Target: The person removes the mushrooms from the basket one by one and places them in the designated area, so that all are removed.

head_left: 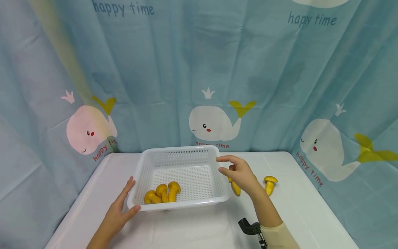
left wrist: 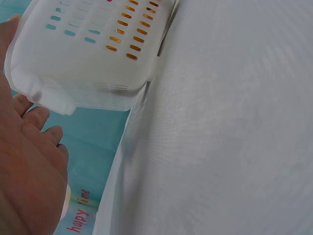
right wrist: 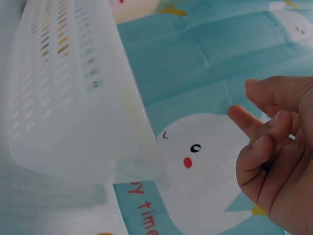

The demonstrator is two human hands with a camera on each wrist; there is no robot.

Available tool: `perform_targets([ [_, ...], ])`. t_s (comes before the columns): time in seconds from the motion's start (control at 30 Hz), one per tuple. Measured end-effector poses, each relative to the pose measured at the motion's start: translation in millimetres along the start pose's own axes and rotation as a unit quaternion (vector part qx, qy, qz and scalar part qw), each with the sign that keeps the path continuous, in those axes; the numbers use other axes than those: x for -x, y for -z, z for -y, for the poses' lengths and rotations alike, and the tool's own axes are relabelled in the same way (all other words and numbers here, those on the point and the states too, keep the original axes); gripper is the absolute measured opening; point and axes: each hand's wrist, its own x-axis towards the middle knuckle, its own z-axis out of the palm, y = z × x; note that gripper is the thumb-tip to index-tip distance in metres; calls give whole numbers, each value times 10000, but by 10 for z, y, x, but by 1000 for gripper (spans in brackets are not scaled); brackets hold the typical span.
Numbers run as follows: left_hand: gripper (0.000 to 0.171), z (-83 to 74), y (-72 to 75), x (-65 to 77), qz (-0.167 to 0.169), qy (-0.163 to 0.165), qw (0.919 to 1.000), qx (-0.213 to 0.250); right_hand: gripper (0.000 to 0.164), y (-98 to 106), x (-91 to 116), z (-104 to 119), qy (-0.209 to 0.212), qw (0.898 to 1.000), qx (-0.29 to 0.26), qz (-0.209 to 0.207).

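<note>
A white plastic basket [head_left: 178, 206] with slotted walls stands on the table, holding three yellow mushrooms [head_left: 174, 188] in its near left corner. My left hand [head_left: 115, 216] grips that corner, thumb at the front rim and fingers along the left side. In the left wrist view, the fingers [left wrist: 36, 117] bend near the basket's rim [left wrist: 54, 100]. My right hand [head_left: 240, 173] hovers by the basket's right side, thumb and index finger apart, with nothing between them. The right wrist view shows a gap between this hand [right wrist: 279, 161] and the basket [right wrist: 98, 132].
Right of the basket, a yellow mushroom [head_left: 269, 185] lies on the white table [head_left: 311, 214]. Another mushroom [head_left: 235, 189] lies partly hidden under my right hand. A blue whale-print curtain [head_left: 161, 114] hangs behind and at both sides.
</note>
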Motion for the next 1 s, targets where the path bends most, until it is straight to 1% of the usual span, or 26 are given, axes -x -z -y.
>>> perform_targets([
  [0.13,86,15,-1,-2,22,-14,10000,4,31,-119,-32,39,72,9999,91,50],
  [0.33,87,34,-9,-6,22,-7,10000,35,35,-293,-92,103,120,9994,107,290],
  [0.47,87,50,-11,-9,-18,18,10000,-50,34,-415,-169,166,204,9986,304,378],
  [0.63,87,60,-10,-3,-44,-33,10000,-54,32,-598,-265,243,367,9969,394,569],
  [0.8,87,66,-19,0,-33,-81,9999,-75,30,-792,-326,274,402,9953,511,721],
  [1.0,88,71,-13,1,-75,-150,9998,-73,29,-1004,-390,281,567,9928,618,851],
])
